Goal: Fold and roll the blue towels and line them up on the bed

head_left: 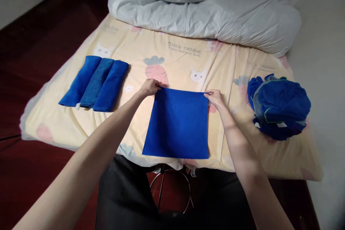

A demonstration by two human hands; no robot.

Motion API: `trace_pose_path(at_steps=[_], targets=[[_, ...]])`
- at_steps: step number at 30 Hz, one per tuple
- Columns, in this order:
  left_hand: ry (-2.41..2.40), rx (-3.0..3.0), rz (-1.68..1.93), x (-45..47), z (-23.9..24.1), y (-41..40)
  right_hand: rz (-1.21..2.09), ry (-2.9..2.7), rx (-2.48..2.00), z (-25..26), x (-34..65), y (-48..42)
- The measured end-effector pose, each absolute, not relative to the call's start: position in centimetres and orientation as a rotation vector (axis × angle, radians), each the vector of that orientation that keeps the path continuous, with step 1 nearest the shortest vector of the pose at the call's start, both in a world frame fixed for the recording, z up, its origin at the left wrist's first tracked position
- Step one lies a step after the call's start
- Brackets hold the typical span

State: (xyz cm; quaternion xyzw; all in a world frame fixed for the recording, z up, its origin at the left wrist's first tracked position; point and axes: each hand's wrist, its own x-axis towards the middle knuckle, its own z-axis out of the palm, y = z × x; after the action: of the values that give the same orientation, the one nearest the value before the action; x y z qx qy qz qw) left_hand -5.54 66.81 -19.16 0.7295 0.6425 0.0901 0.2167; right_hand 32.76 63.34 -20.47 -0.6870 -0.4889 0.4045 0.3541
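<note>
A blue cloth (pixel 176 124) lies flat and square on the yellow bed sheet (pixel 175 64), near the bed's front edge. My left hand (pixel 149 87) pinches its far left corner. My right hand (pixel 214 97) pinches its far right corner. Both hands have their fingers closed on the cloth's far edge.
Three folded blue cloths (pixel 95 83) lie side by side at the left of the bed. A loose heap of blue cloths (pixel 279 106) sits at the right. A bunched grey duvet (pixel 205 7) fills the far end. A metal stool frame (pixel 169 187) stands below, between my legs.
</note>
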Motion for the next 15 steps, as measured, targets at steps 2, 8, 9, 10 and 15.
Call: trace_pose_path(at_steps=[2,8,9,10,15], targets=[[1.85,1.993,0.336,-5.3,-18.9,67.0,0.908,-1.333,-1.814,-20.3,32.4,63.9],[1.989,2.091,0.606,-2.1,-18.9,63.3,0.227,-1.819,-1.869,-19.2,28.4,61.4],[1.927,2.154,0.612,-1.4,-19.2,62.3,0.185,-1.924,-1.827,-19.2,27.6,60.4],[1.838,2.215,0.596,-0.9,-19.7,61.3,0.188,-2.032,-1.775,-19.3,26.9,59.5],[1.591,2.3,0.503,-0.4,-22.4,58.8,0.371,-2.28,-1.713,-21.2,26.4,57.0]])
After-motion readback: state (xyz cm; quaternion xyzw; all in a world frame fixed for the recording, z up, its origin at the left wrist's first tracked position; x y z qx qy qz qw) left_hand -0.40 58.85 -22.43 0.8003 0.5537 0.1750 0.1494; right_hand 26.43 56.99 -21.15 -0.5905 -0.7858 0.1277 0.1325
